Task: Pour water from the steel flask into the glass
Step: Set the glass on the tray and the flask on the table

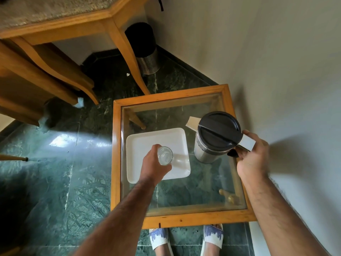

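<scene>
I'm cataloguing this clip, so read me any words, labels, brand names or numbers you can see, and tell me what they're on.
None can be read.
Steel flask and its black lid: no text shows.
Glass, white tray: plain.
White box by the right hand: its visible faces are blank.
</scene>
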Demonstrator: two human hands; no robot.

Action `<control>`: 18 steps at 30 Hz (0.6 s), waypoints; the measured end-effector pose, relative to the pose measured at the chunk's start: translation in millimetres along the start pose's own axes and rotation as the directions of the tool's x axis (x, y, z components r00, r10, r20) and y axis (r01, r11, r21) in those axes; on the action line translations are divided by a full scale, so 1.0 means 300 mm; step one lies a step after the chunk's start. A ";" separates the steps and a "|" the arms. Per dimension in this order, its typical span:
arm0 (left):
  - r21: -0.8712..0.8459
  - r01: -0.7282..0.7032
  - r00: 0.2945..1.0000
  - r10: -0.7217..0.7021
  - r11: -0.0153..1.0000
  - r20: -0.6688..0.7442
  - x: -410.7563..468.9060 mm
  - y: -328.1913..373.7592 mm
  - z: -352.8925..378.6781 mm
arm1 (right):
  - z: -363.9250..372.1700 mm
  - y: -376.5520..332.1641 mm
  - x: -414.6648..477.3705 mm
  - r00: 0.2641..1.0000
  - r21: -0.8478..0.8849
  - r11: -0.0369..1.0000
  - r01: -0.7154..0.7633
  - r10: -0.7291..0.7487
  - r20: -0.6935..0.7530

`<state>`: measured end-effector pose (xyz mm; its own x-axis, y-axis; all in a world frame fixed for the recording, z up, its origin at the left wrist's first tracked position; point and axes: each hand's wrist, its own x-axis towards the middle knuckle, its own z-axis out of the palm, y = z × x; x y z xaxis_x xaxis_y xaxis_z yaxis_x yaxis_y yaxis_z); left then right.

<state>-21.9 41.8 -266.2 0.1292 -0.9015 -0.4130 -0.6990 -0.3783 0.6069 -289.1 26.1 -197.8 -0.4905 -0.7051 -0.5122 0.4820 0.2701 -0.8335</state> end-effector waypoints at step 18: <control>0.043 0.037 0.999 -0.036 0.998 -0.027 0.026 -0.024 0.066 | -0.042 0.037 -0.002 1.000 0.091 0.996 -0.009 0.011 -0.018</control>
<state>-29.7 41.7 -287.1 0.1735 -0.8926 -0.4161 -0.7233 -0.4022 0.5613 -292.6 37.6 -209.4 -0.4985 -0.6900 -0.5248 0.5508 0.2153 -0.8064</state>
